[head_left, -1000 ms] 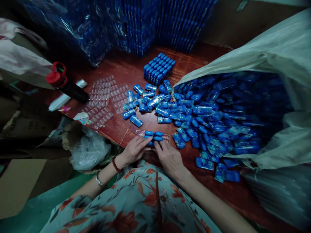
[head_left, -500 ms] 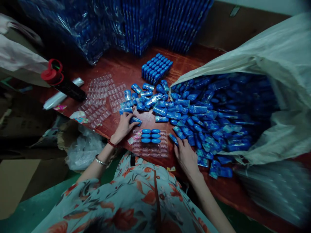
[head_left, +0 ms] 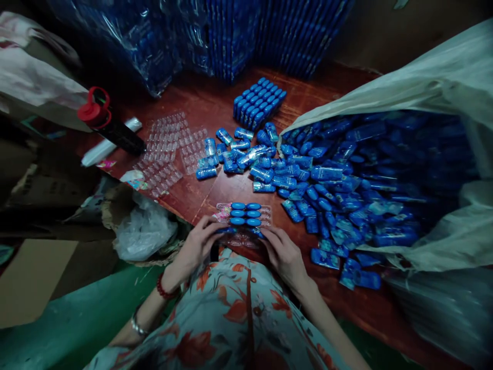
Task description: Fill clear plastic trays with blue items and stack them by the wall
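A clear plastic blister tray (head_left: 265, 217) lies near the table's front edge, with several blue wrapped packets (head_left: 238, 214) standing in its two middle columns. My left hand (head_left: 202, 239) is closed on a blue packet (head_left: 225, 230) at the tray's left side, just below the filled rows. From the right, my right hand (head_left: 283, 252) grips another blue packet (head_left: 257, 233) over the same row. Fingers partly cover both held packets. The front of the tray is partly hidden by my hands.
A white sack (head_left: 346, 100) spills loose blue packets (head_left: 285, 182) across the right. Behind them sits a filled block of packets (head_left: 259, 103). Empty clear trays (head_left: 165, 139) and a black bottle with a red lid (head_left: 119, 136) lie left. Tall blue stacks (head_left: 231, 41) stand at the back.
Both hands have come in toward the tray from either side, bringing one blue packet each to the row below the filled ones. The view has shifted slightly.
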Tool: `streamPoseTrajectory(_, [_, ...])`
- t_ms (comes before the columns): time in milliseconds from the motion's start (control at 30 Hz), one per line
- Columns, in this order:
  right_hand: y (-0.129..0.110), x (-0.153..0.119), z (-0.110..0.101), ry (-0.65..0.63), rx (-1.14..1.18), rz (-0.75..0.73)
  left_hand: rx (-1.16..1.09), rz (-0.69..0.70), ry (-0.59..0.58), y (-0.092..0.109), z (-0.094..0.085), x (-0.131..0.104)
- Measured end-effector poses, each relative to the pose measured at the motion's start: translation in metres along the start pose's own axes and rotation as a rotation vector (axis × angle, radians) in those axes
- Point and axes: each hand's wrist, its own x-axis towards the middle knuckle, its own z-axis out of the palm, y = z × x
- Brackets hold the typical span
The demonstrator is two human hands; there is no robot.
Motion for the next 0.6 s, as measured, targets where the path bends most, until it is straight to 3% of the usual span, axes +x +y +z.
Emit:
streamPoseTrajectory(167, [-0.006, 0.013, 0.001, -0.084, -0.276, -0.207, 0.129, 0.047, 0.062, -0.003, 0.027, 0.003])
streamPoseTrajectory(333, [-0.014, 0.031, -0.004, -0.212, -0.39, -0.304, 0.297, 0.265, -0.126, 0.002, 0.02, 0.01])
streamPoseTrajectory(467, [-0.012, 0.035, 0.0, -0.141, -0.372, -0.312, 0.512, 0.448, -0.273, 0.015, 0.017, 0.02])
streamPoseTrajectory(600, [-0.011, 0.025, 0.008, -0.037, -0.389, -0.242, 0.673, 0.525, -0.33, 0.024, 0.026, 0.032])
